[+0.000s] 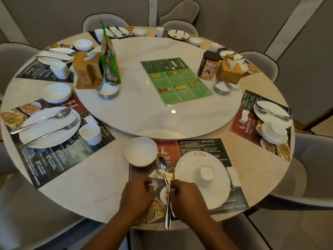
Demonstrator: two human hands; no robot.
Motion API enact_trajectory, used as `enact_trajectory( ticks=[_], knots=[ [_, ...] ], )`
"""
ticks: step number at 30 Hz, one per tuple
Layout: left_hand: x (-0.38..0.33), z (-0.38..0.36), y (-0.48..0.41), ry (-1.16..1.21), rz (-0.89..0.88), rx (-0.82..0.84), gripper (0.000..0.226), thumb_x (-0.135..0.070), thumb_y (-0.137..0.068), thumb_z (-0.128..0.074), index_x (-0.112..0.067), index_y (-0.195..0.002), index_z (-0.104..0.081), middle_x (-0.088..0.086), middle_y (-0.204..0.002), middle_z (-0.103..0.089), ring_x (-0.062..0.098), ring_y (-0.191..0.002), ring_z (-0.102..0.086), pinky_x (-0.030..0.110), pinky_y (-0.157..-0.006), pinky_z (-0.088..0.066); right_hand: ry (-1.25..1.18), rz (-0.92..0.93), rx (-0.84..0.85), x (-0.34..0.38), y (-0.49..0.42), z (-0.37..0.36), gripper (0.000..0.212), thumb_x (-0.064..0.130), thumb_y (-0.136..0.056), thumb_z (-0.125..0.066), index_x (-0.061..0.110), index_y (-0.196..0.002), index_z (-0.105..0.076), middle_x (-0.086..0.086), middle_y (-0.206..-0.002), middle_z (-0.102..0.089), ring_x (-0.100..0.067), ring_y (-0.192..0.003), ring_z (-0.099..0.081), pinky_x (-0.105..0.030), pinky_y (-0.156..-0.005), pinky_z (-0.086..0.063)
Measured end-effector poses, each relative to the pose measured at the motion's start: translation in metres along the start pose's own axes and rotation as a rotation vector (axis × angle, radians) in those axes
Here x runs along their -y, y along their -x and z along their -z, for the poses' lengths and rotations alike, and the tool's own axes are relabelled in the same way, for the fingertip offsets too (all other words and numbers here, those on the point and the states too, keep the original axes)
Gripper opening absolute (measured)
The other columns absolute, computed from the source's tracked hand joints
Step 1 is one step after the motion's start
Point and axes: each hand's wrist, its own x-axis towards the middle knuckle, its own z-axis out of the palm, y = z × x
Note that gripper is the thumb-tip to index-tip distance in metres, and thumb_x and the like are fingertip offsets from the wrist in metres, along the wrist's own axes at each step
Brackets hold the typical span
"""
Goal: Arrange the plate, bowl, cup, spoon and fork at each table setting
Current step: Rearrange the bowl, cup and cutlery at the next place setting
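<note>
On the near placemat (198,147) stands a white bowl (141,151) at the upper left. A white plate (219,191) lies to the right, with a white cup (207,175) standing on it. A spoon (161,166) and a fork (169,175) lie together between bowl and plate, handles pointing toward me past the table edge. My right hand (186,196) pinches their handles from the right. My left hand (137,194) rests on the placemat just left of them, fingers loosely curled, holding nothing that I can see.
Other settings ring the round table; the left plate (36,134) carries a spoon and fork, with a bowl (57,92) and cup (91,133) beside it. The central turntable (144,109) holds a green menu (176,80), tissue boxes, a tin and metal dishes. Grey chairs surround the table.
</note>
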Motion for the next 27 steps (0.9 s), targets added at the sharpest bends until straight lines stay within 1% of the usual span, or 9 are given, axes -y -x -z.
enact_trajectory(
  ticks=[3,6,9,11,14,16,21,24,27],
  knots=[
    [0.001,-0.003,0.003,-0.07,0.006,0.04,0.008,-0.025,-0.09,-0.062,-0.031,-0.093,-0.065,-0.01,-0.088,-0.069,0.006,-0.077,-0.062,0.017,-0.072,-0.05,0.138,-0.019,0.017,0.003,-0.001,-0.027,0.036,0.032,-0.096,-0.063,0.025,-0.131,-0.058,0.001,-0.122,-0.068,-0.018,-0.103,-0.068,-0.032,-0.092,-0.054],
    [0.003,-0.006,0.003,-0.123,0.026,0.061,0.019,-0.029,-0.091,-0.062,-0.026,-0.107,-0.071,-0.008,-0.102,-0.072,0.007,-0.086,-0.064,0.016,-0.08,-0.047,0.197,-0.031,0.012,0.003,-0.004,-0.039,0.049,0.031,-0.095,-0.064,0.025,-0.141,-0.05,-0.002,-0.133,-0.062,-0.023,-0.112,-0.066,-0.039,-0.098,-0.053],
    [0.006,-0.007,0.004,-0.127,0.029,0.07,0.018,-0.031,-0.09,-0.064,-0.027,-0.105,-0.072,-0.009,-0.103,-0.072,0.003,-0.081,-0.059,0.012,-0.077,-0.042,0.218,-0.04,0.013,0.003,-0.008,-0.043,0.053,0.03,-0.096,-0.064,0.025,-0.145,-0.044,-0.003,-0.136,-0.06,-0.025,-0.115,-0.064,-0.041,-0.1,-0.052],
    [0.009,-0.007,0.004,-0.134,0.032,0.074,0.018,-0.032,-0.089,-0.065,-0.029,-0.105,-0.072,-0.01,-0.103,-0.072,0.002,-0.08,-0.056,0.01,-0.075,-0.038,0.209,-0.045,0.016,0.003,-0.009,-0.044,0.053,0.03,-0.096,-0.064,0.025,-0.145,-0.044,-0.003,-0.137,-0.059,-0.025,-0.117,-0.063,-0.04,-0.101,-0.051],
    [0.011,-0.007,0.001,-0.121,0.04,0.082,0.018,-0.032,-0.089,-0.065,-0.029,-0.106,-0.07,-0.01,-0.102,-0.071,0.003,-0.08,-0.058,0.011,-0.076,-0.04,0.189,-0.053,0.014,0.005,-0.008,-0.045,0.052,0.029,-0.096,-0.064,0.025,-0.144,-0.045,-0.003,-0.138,-0.059,-0.024,-0.119,-0.062,-0.04,-0.103,-0.05],
    [0.011,-0.006,-0.002,-0.104,0.034,0.093,0.017,-0.031,-0.09,-0.064,-0.028,-0.106,-0.07,-0.01,-0.1,-0.071,0.004,-0.079,-0.059,0.01,-0.072,-0.039,0.171,-0.044,0.007,0.005,-0.009,-0.048,0.051,0.029,-0.097,-0.063,0.024,-0.144,-0.045,-0.003,-0.139,-0.058,-0.024,-0.12,-0.062,-0.039,-0.104,-0.05],
    [0.007,-0.003,-0.008,-0.106,-0.01,0.103,0.01,-0.022,-0.089,-0.064,-0.028,-0.096,-0.068,-0.015,-0.085,-0.062,0.003,-0.072,-0.057,0.006,-0.063,-0.035,0.149,-0.002,-0.014,0.007,-0.012,-0.051,0.046,0.024,-0.098,-0.059,0.022,-0.143,-0.046,-0.006,-0.137,-0.058,-0.025,-0.118,-0.061,-0.037,-0.099,-0.051],
    [0.007,-0.002,-0.01,-0.112,-0.008,0.09,0.013,-0.023,-0.089,-0.063,-0.026,-0.1,-0.069,-0.011,-0.091,-0.067,0.006,-0.076,-0.06,0.011,-0.067,-0.039,0.155,0.055,-0.025,0.013,-0.012,-0.055,0.039,0.022,-0.102,-0.051,0.019,-0.14,-0.047,-0.008,-0.136,-0.058,-0.025,-0.118,-0.06,-0.036,-0.097,-0.05],
    [0.007,-0.002,-0.01,-0.09,0.002,0.081,0.015,-0.024,-0.089,-0.064,-0.024,-0.103,-0.07,-0.006,-0.094,-0.071,0.008,-0.08,-0.064,0.018,-0.075,-0.048,0.139,0.064,-0.01,0.017,-0.015,-0.055,0.032,0.025,-0.101,-0.052,0.02,-0.132,-0.051,-0.006,-0.13,-0.062,-0.024,-0.113,-0.063,-0.036,-0.094,-0.053]
  ],
)
